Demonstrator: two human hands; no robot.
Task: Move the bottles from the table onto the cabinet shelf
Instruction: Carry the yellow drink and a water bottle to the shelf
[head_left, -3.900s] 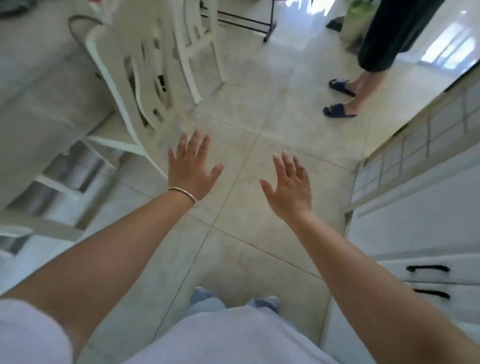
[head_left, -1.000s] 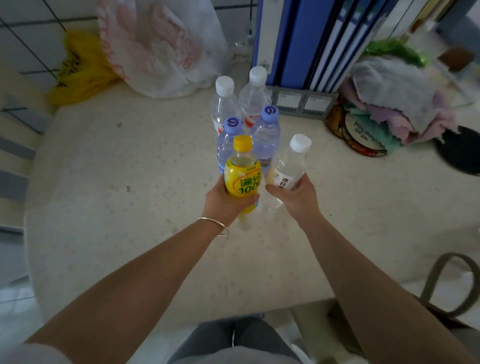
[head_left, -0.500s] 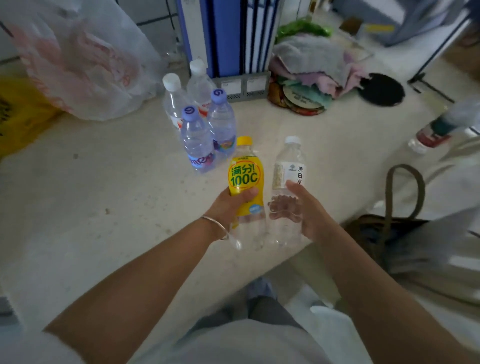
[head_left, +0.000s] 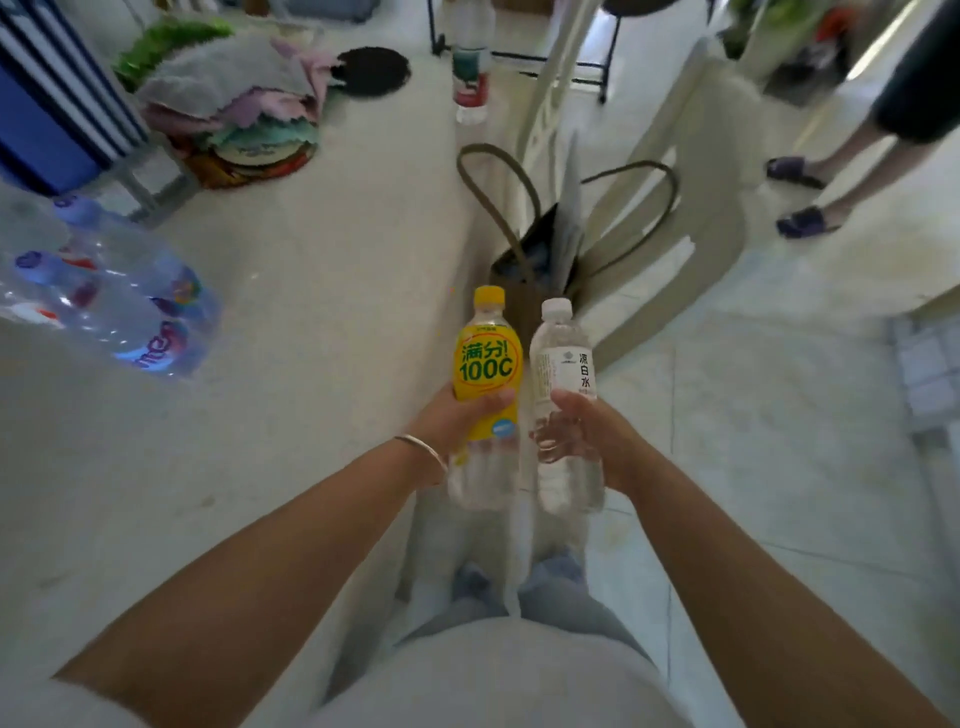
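Note:
My left hand (head_left: 457, 418) grips a yellow-labelled bottle (head_left: 487, 364) with a yellow cap, held upright. My right hand (head_left: 592, 436) grips a clear water bottle (head_left: 563, 364) with a white cap and white label, upright beside the yellow one. Both bottles are lifted off the table (head_left: 291, 291), past its right edge and above the floor. Several clear bottles with blue caps (head_left: 130, 301) stay on the table at the far left, blurred. One more bottle with a red and green label (head_left: 471, 67) stands at the table's far edge. The cabinet shelf is out of view.
A pile of cloths (head_left: 234, 98), blue binders (head_left: 47, 104) and a black round mat (head_left: 371, 70) sit at the table's back. A brown handbag (head_left: 540, 249) rests on a white chair (head_left: 670, 208) to the right. Another person's legs in dark slippers (head_left: 810, 197) stand at the far right.
Both hands lifted their bottles off the table and carried them right, past its edge. The view swung right, so the remaining bottles shifted to the far left.

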